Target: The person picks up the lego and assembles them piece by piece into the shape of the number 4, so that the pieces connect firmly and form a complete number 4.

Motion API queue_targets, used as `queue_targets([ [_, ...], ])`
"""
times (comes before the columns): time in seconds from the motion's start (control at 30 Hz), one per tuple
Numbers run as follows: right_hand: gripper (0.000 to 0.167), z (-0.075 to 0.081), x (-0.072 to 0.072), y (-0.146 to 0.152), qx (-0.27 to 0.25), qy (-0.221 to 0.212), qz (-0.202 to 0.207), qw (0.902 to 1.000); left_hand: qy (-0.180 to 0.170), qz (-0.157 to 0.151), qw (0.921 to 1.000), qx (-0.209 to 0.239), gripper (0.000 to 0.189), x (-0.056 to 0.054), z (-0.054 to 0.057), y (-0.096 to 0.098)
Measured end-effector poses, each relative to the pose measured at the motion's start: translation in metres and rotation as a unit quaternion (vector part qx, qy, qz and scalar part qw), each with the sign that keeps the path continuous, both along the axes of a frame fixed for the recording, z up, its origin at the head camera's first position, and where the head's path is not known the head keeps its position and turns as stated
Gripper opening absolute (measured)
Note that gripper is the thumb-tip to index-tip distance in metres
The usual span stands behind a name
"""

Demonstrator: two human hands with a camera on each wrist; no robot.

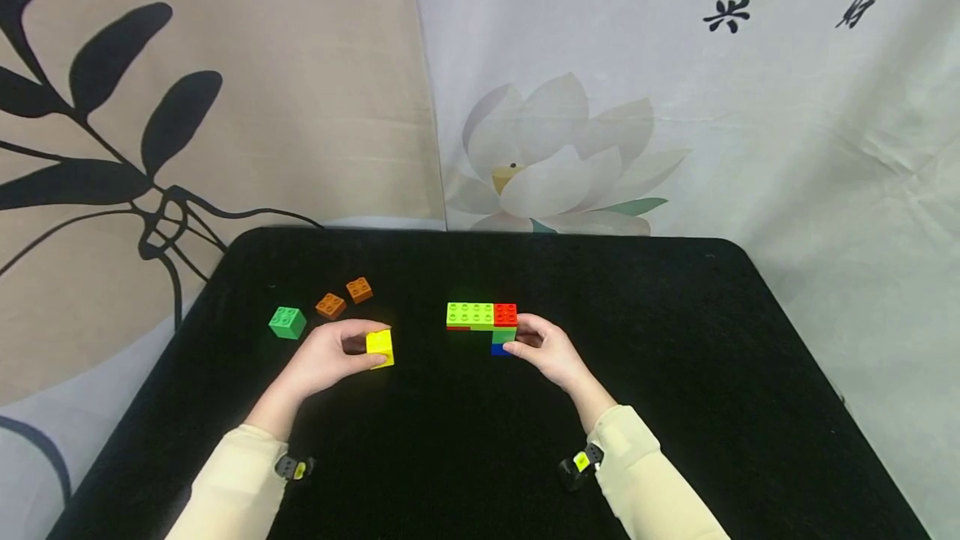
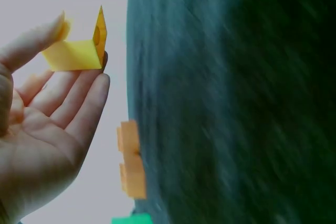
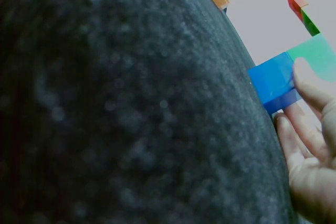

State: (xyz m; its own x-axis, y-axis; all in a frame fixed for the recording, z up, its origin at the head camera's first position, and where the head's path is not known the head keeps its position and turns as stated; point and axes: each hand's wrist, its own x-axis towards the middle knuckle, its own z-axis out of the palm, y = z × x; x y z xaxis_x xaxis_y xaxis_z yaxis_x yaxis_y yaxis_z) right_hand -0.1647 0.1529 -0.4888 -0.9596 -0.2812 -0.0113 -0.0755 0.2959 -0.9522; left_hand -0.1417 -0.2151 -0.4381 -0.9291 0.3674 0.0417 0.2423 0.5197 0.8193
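Between thumb and fingers, my left hand (image 1: pixel 327 355) pinches a yellow toy brick (image 1: pixel 380 347). The left wrist view shows the yellow brick (image 2: pixel 79 51) with its hollow side partly visible. My right hand (image 1: pixel 553 352) grips the right side of a built brick assembly (image 1: pixel 471 315). Its top row has a long lime brick and a red brick (image 1: pixel 506 315); a green brick and a blue brick are stacked below at the right end. In the right wrist view the thumb presses near the joint of the blue brick (image 3: pixel 273 77) and green brick (image 3: pixel 315 59).
Two orange bricks, one nearer (image 1: pixel 330 306) and one farther (image 1: pixel 359 290), lie behind my left hand. Left of them is a green brick (image 1: pixel 287 323). Everything is on or over a black table (image 1: pixel 450 457), with printed cloth hanging behind its far edge.
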Motion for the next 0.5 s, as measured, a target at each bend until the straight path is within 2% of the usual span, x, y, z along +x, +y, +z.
queue_targets([
  [0.5, 0.039, 0.000, 0.000, 0.000, -0.005, -0.002, 0.003, 1.0000, 0.070, -0.032, 0.9967, 0.025, 0.043, -0.006, 0.037, 0.058],
])
